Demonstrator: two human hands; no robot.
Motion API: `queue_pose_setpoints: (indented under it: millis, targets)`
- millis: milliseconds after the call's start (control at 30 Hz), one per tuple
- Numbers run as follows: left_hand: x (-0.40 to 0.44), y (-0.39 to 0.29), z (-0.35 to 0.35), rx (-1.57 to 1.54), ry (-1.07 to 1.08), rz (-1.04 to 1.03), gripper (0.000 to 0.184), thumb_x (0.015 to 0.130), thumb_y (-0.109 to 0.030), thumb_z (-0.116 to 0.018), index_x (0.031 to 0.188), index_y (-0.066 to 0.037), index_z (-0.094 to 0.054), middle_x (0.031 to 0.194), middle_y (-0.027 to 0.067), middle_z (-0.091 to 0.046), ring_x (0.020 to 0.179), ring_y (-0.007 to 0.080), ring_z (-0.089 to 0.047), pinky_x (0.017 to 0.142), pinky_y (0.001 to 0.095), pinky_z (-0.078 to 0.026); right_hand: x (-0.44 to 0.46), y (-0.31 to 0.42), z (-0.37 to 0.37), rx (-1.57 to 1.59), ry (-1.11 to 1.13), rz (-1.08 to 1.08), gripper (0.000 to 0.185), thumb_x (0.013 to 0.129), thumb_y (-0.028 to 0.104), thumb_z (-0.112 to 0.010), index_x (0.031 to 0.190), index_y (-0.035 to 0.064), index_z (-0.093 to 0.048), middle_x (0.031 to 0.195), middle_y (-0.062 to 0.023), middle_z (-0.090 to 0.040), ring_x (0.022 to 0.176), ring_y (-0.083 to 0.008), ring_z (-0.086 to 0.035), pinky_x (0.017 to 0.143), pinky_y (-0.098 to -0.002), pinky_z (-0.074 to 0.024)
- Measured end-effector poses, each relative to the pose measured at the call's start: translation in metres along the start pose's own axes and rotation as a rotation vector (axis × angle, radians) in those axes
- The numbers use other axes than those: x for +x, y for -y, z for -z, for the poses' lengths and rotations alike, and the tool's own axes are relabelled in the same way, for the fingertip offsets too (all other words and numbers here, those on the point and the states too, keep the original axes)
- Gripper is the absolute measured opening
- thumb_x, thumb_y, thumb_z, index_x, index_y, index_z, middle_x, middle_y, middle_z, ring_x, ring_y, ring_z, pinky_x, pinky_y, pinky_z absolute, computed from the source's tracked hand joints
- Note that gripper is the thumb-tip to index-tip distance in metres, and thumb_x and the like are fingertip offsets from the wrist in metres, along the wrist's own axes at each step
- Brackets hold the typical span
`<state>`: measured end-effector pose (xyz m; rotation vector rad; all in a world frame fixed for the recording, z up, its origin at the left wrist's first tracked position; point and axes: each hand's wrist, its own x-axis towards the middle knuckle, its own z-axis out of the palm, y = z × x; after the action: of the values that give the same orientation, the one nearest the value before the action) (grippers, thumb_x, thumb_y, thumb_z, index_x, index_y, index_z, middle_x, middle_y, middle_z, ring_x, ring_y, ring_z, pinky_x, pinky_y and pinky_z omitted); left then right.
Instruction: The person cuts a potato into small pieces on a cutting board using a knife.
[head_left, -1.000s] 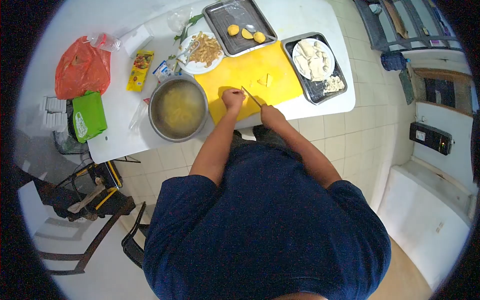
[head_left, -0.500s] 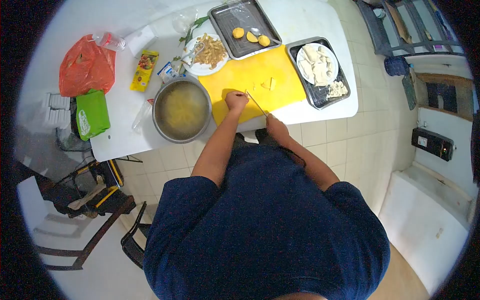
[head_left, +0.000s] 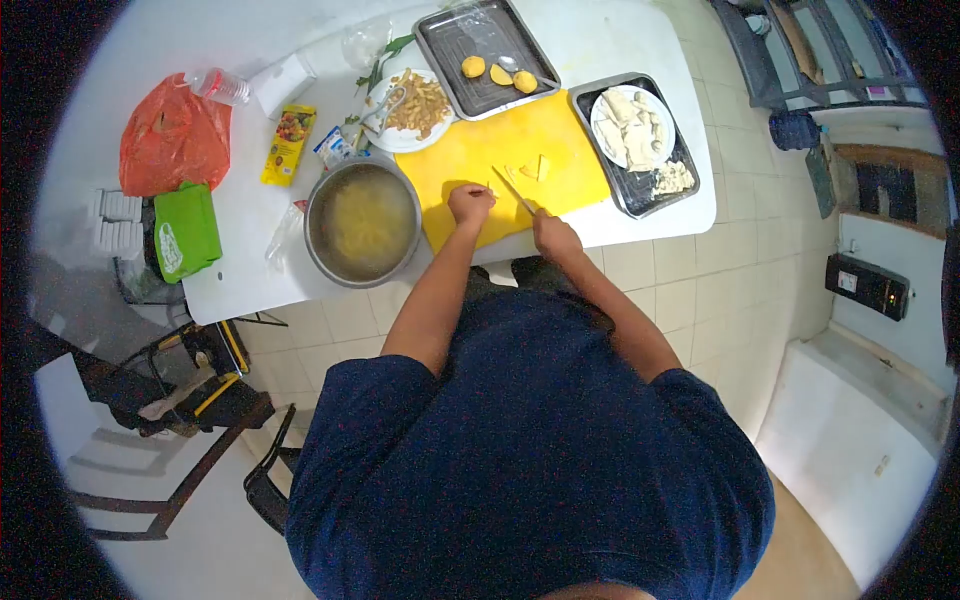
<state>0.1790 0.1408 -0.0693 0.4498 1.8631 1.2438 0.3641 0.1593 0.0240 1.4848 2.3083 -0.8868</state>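
My right hand grips a knife, left hand a sliver; cut pieces lie ahead, larger rounds remain beyond.

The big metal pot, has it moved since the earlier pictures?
No. Against the near edge of the white table, the pot is in the same place, beside the yellow board.

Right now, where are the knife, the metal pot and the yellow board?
Knife [head_left: 514, 190], head view: mid-blade.
Metal pot [head_left: 350, 282], head view: lower rim.
Yellow board [head_left: 500, 140], head view: bare surface beyond the knife.
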Motion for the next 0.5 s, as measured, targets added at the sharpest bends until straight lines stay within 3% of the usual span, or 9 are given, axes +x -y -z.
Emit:
queue_pose_setpoints:
  millis: [167, 367, 500]
  targets:
    - [-0.001, 0.006, -0.003, -0.042, -0.041, 0.008, 0.004, 0.072, -0.001, -0.069, 0.072, 0.003, -0.068, 0.062, 0.0108, -0.066, 0.054, 0.0163, -0.065, 0.052, 0.0268, -0.052, -0.002, 0.006, -0.009, 0.009, -0.016, 0.058, 0.030, 0.096, 0.025, -0.034, 0.096, 0.0004, -0.051, 0.079, -0.0268, -0.064, 0.074, -0.0439, -0.064, 0.067, -0.0541, -0.0501]
    - [0.008, 0.021, -0.002, 0.169, -0.058, -0.068, 0.008, 0.066, -0.004, -0.072, 0.073, 0.000, -0.070, 0.063, 0.0107, -0.067, 0.056, 0.0176, -0.065, 0.056, 0.0289, -0.053, -0.003, 0.007, -0.008, 0.006, 0.026, 0.026, 0.029, 0.095, 0.024, -0.036, 0.094, -0.0004, -0.052, 0.079, -0.0268, -0.064, 0.075, -0.0434, -0.064, 0.067, -0.0532, -0.0507]
    - [0.014, 0.033, -0.005, 0.117, -0.075, -0.050, 0.010, 0.066, -0.005, -0.072, 0.074, 0.000, -0.071, 0.065, 0.0116, -0.068, 0.058, 0.0183, -0.066, 0.058, 0.0288, -0.053, -0.007, 0.009, -0.002, -0.024, 0.009, 0.077, 0.025, 0.092, 0.018, -0.038, 0.092, -0.0016, -0.053, 0.082, -0.0267, -0.064, 0.076, -0.0424, -0.064, 0.067, -0.0525, -0.0510]
